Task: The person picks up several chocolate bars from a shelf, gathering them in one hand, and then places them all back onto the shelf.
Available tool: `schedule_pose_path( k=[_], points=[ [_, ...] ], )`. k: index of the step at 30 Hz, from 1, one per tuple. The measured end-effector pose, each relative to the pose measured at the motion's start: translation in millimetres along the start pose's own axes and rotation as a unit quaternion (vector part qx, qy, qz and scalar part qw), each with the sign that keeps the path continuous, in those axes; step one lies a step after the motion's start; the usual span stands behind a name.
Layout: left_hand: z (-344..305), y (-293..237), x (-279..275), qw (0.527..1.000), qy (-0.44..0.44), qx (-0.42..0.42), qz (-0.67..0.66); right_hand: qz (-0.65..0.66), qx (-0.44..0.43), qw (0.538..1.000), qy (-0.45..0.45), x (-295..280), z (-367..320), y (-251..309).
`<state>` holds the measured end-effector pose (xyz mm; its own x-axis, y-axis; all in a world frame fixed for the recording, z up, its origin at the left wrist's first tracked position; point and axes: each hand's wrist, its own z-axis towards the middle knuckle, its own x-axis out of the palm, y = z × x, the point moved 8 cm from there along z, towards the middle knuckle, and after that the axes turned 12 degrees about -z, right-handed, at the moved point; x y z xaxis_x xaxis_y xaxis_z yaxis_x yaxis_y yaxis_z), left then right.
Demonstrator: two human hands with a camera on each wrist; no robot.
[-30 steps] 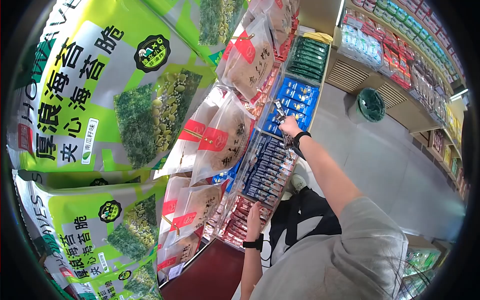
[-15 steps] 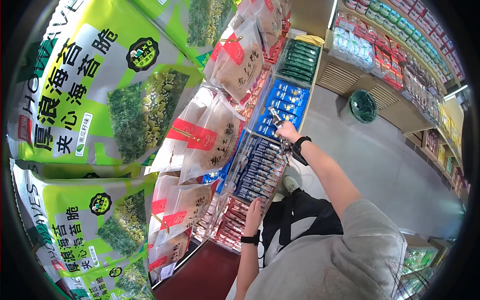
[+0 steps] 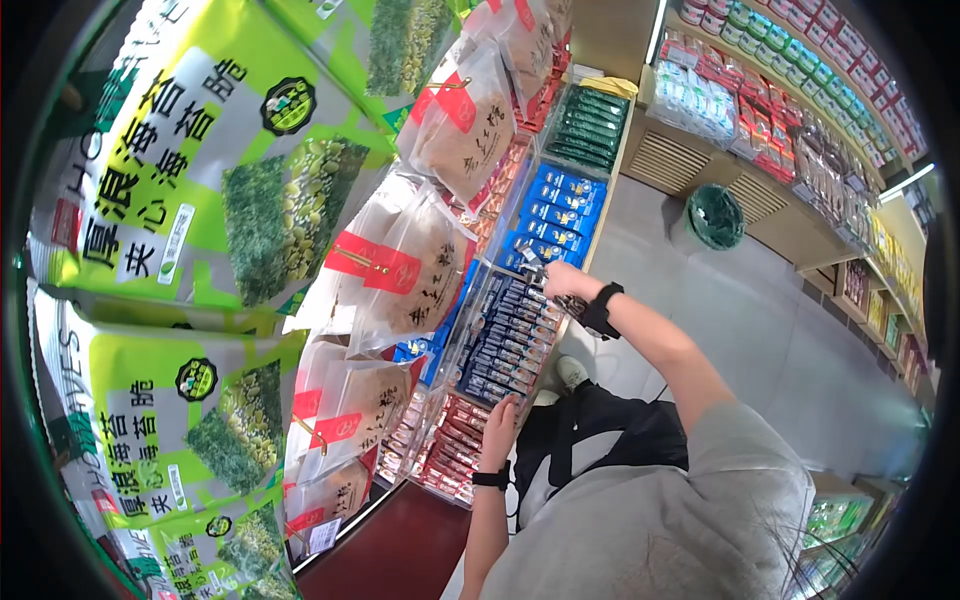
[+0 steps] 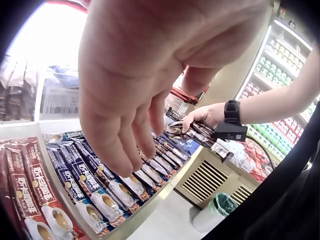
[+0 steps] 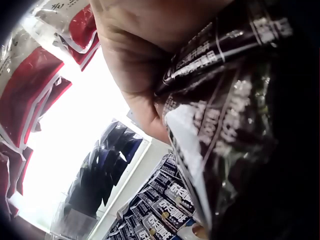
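In the head view my right hand (image 3: 566,284) grips several dark brown sachets (image 5: 225,110), at the border between the blue packets (image 3: 560,205) and the dark blue coffee sachets (image 3: 505,345). The right wrist view shows those brown sachets bunched against the palm, their shiny wrappers creased. My left hand (image 3: 497,432) is beside the front edge of the bins, near the red sachets (image 3: 452,445). Seen in the left wrist view, its fingers (image 4: 112,142) stretch loosely over the row of dark blue sachets and hold nothing.
Hanging bags with red labels (image 3: 410,265) and big green seaweed snack bags (image 3: 220,190) crowd the left side. Green packets (image 3: 588,125) fill the far bin. A lined bin (image 3: 712,218) stands on the floor by the stocked shelves (image 3: 790,130). A dark red surface (image 3: 385,550) lies nearest.
My right hand, with the brown sachets, has drawn back from over the blue packets toward the dark blue ones. My left hand stays near the bin edge. The head view has shifted slightly.
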<state>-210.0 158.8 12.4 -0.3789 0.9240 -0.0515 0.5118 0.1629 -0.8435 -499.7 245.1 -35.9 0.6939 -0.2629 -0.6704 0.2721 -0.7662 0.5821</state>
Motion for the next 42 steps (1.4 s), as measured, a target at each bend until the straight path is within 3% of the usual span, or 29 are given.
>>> schedule_pose_path(
  k=[3, 5, 7, 9, 11, 13, 15, 17, 19, 20, 22, 23, 24, 25, 27, 29, 31, 33, 35, 38, 39, 41, 42],
  points=[
    [-6, -21, 1, 0.999, -0.029, -0.010, -0.040, 0.208, -0.036, 0.972, 0.101, -2, -52, 37],
    [-2, -35, 3, 0.997, -0.019, 0.045, -0.053, 0.134, -0.149, 0.970, 0.135, -16, -93, 78],
    [-4, -61, 10, 0.980, -0.011, 0.084, -0.178, 0.154, -0.294, 0.932, 0.146, -18, -129, 112],
    [-11, -85, 14, 0.962, 0.007, 0.092, -0.258, 0.190, -0.293, 0.911, 0.220, -14, -160, 129],
    [-25, -120, 22, 0.908, 0.066, 0.133, -0.392, 0.187, -0.324, 0.883, 0.283, -14, -183, 147],
    [-40, -134, 19, 0.906, 0.058, 0.152, -0.390, 0.143, -0.252, 0.907, 0.306, 0, -187, 137],
    [-50, -138, 17, 0.905, 0.056, 0.171, -0.386, 0.125, -0.253, 0.900, 0.332, 10, -186, 136],
    [-66, -150, 7, 0.877, 0.032, 0.257, -0.404, 0.132, -0.246, 0.882, 0.380, 14, -189, 146],
    [-82, -157, -5, 0.874, -0.023, 0.244, -0.420, 0.206, -0.283, 0.874, 0.337, 6, -185, 157],
    [-93, -164, -15, 0.861, -0.067, 0.260, -0.432, 0.305, -0.288, 0.848, 0.324, -11, -197, 183],
    [-106, -143, -42, 0.850, -0.206, 0.262, -0.409, 0.287, -0.273, 0.867, 0.303, -14, -197, 192],
    [-113, -141, -49, 0.835, -0.226, 0.261, -0.428, 0.280, -0.273, 0.869, 0.304, -19, -204, 203],
    [-118, -137, -54, 0.825, -0.243, 0.265, -0.437, 0.275, -0.299, 0.857, 0.318, -19, -215, 215],
    [-123, -133, -59, 0.814, -0.260, 0.268, -0.445, 0.207, -0.382, 0.851, 0.295, -32, -234, 241],
    [-138, -133, -63, 0.806, -0.287, 0.278, -0.437, 0.155, -0.386, 0.837, 0.356, -17, -249, 251],
    [-153, -136, -65, 0.798, -0.311, 0.290, -0.428, 0.129, -0.432, 0.833, 0.322, -1, -254, 256],
    [-164, -135, -65, 0.775, -0.342, 0.299, -0.440, 0.069, -0.416, 0.827, 0.371, 12, -261, 258],
    [-169, -122, -67, 0.780, -0.355, 0.291, -0.425, 0.046, -0.397, 0.831, 0.387, 17, -264, 261],
    [-174, -105, -68, 0.733, -0.357, 0.261, -0.517, 0.024, -0.376, 0.835, 0.401, 23, -262, 260],
    [-188, -105, -66, 0.739, -0.326, 0.263, -0.529, -0.020, -0.481, 0.802, 0.354, 20, -271, 272],
    [-191, -105, -63, 0.736, -0.318, 0.255, -0.541, -0.024, -0.480, 0.801, 0.357, 23, -270, 270],
    [-193, -91, -64, 0.748, -0.322, 0.228, -0.534, -0.055, -0.576, 0.752, 0.315, 24, -279, 275],
    [-192, -86, -65, 0.746, -0.319, 0.225, -0.539, -0.058, -0.571, 0.748, 0.334, 27, -283, 273]
  ],
)
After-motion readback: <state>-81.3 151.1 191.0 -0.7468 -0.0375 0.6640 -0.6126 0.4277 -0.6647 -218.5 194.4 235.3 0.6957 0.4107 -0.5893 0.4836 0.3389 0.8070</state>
